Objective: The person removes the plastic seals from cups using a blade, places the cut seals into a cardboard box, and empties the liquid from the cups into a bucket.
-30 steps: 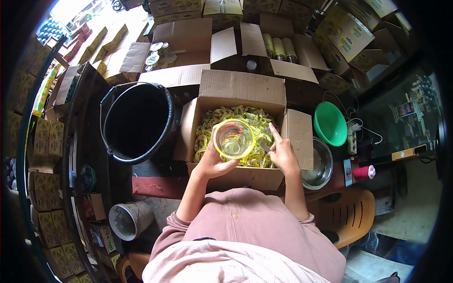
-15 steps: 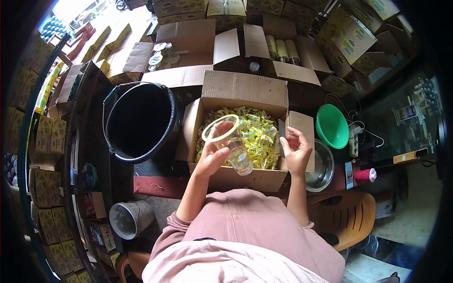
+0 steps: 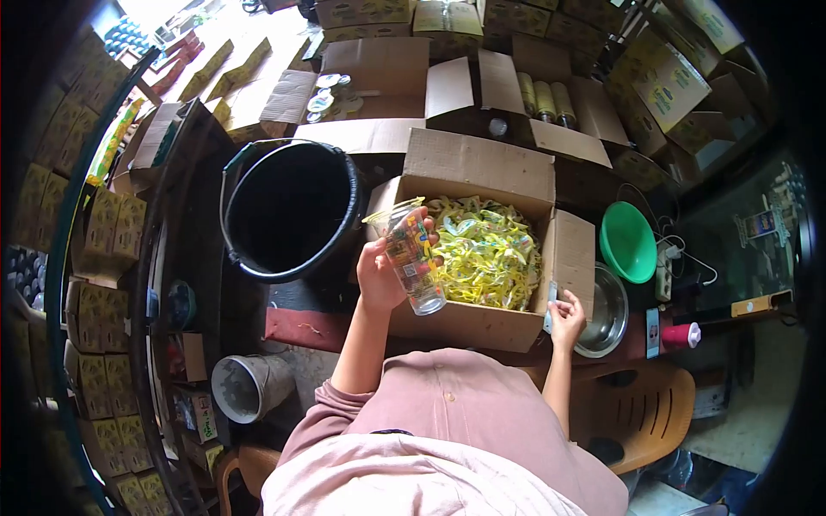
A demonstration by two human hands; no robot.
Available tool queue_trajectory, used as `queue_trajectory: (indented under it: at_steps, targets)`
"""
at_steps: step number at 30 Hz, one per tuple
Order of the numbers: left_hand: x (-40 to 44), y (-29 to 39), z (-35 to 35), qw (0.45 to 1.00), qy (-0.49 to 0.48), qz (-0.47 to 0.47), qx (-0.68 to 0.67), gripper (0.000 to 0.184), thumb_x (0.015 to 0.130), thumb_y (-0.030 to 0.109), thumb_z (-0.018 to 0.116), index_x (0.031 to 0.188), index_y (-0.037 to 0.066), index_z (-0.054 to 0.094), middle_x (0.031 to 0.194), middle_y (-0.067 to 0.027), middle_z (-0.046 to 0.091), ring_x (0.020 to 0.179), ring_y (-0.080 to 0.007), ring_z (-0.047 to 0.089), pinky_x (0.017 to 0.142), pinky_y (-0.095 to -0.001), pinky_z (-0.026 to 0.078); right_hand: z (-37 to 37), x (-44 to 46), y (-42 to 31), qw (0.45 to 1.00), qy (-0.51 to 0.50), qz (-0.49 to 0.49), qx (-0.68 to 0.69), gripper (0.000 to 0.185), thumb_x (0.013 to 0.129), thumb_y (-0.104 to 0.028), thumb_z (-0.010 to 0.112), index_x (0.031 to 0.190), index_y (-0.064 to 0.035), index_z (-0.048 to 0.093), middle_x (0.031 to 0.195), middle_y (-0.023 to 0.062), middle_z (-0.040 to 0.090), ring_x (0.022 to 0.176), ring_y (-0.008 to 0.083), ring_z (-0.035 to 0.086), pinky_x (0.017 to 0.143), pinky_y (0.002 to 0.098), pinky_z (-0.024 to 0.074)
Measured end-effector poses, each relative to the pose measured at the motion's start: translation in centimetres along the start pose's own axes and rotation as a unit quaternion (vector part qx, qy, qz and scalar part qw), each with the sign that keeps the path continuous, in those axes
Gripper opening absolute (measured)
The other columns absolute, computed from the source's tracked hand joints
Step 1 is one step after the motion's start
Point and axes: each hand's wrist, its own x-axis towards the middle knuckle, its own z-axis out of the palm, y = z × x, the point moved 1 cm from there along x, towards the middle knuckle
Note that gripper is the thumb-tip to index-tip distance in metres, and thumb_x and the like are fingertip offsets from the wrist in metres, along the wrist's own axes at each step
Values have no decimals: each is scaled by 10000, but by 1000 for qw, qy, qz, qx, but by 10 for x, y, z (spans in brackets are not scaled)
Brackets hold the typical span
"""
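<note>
My left hand (image 3: 383, 273) is wrapped round a clear plastic cup (image 3: 417, 273) with a yellow rim and colourful print. The cup is tilted, its rim towards the upper left, over the left part of an open cardboard box (image 3: 460, 325). Many yellow-and-clear wrapped pieces (image 3: 490, 254) fill the box; what is inside them I cannot make out. At the box's right front corner, the fingers of my right hand (image 3: 568, 322) pinch a small, flat, pale strip (image 3: 551, 310), whose kind I cannot tell.
A black bucket (image 3: 354, 202) stands left of the box. To the right are a green bowl (image 3: 626, 242), a metal basin (image 3: 613, 314), a phone (image 3: 652, 334) and a pink bottle (image 3: 680, 336). Behind are open cartons (image 3: 374, 133), one with lids, one with cylinders. An orange chair (image 3: 680, 404) is below.
The cup has turned, so its printed side now faces me instead of its open mouth. My right hand has moved down to the box's front right corner. The whole view has shifted slightly.
</note>
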Motion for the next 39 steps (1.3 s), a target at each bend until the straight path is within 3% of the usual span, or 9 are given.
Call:
queue_trajectory:
  at_steps: [3, 12, 18, 24, 27, 31, 33, 36, 39]
  targets:
    - [-7, 20, -4, 1000, -20, 13, -18, 673, 768, 358, 490, 1309, 7, 295, 1167, -114, 453, 1035, -216, 465, 846, -395, 433, -1, 2, 3, 999, 11, -1, 46, 433, 680, 53, 671, 1086, 16, 524, 747, 85, 624, 622, 97, 580, 588, 213, 488]
    - [-35, 114, -28, 974, 156, 136, 96, 408, 860, 304, 495, 1176, 50, 449, 1122, -94, 515, 1065, -236, 483, 920, -437, 384, 12, -21, -52, 941, 146, -140, -272, 486, 588, -19, 725, 1049, -46, 572, 853, 76, 531, 618, 184, 491, 601, 318, 417]
    - [-36, 154, -86, 926, 215, 81, -301, 397, 929, 330, 353, 1130, 1, 446, 1097, -188, 510, 1033, -308, 494, 931, -473, 379, 133, -66, -178, 952, -39, -295, -74, 421, 650, -52, 710, 1052, -58, 582, 940, 77, 554, 878, 186, 544, 697, 297, 461]
    - [-47, 149, -114, 925, 234, 61, -295, 308, 944, 264, 325, 1068, 34, 487, 1106, -152, 530, 1050, -291, 499, 937, -459, 380, 246, -134, -300, 812, -315, -492, 18, 580, 629, -217, 739, 1153, -82, 530, 1035, 139, 527, 905, 264, 546, 808, 356, 457]
    - [-55, 145, -114, 959, 166, 84, -214, 329, 947, 252, 299, 1090, 26, 491, 1100, -133, 544, 1041, -262, 516, 947, -417, 387, 282, -132, -293, 775, -350, -526, 3, 430, 677, -180, 689, 1074, -66, 569, 1009, 142, 530, 881, 288, 556, 792, 354, 463]
    - [-71, 149, -58, 910, 216, -46, -351, 579, 896, 417, 380, 1235, -49, 323, 1241, -167, 409, 1188, -300, 368, 1041, -438, 254, 288, -120, -292, 810, -338, -478, 34, 362, 677, -114, 684, 1018, -37, 589, 924, 142, 556, 829, 270, 586, 736, 327, 481]
    - [-95, 146, -53, 958, 150, -58, -236, 534, 870, 448, 409, 1138, -14, 405, 1214, -150, 415, 1137, -279, 399, 980, -425, 318, 287, -113, -289, 837, -268, -475, 42, 339, 677, -118, 683, 996, -38, 600, 913, 135, 561, 798, 275, 592, 742, 329, 481]
    - [-106, 157, 1, 997, 44, 68, -22, 365, 863, 419, 415, 972, 73, 452, 995, -73, 440, 938, -194, 435, 826, -358, 379, 290, -109, -268, 775, -421, -455, -124, 341, 705, -192, 663, 1004, -46, 591, 935, 123, 552, 867, 298, 566, 787, 375, 465]
    - [-112, 178, 80, 974, -101, 144, 145, 376, 802, 481, 509, 832, 137, 363, 818, -12, 325, 740, -141, 311, 633, -285, 273, 291, -114, -271, 794, -366, -482, -57, 332, 706, -199, 655, 1003, -68, 588, 928, 103, 545, 892, 281, 563, 800, 370, 467]
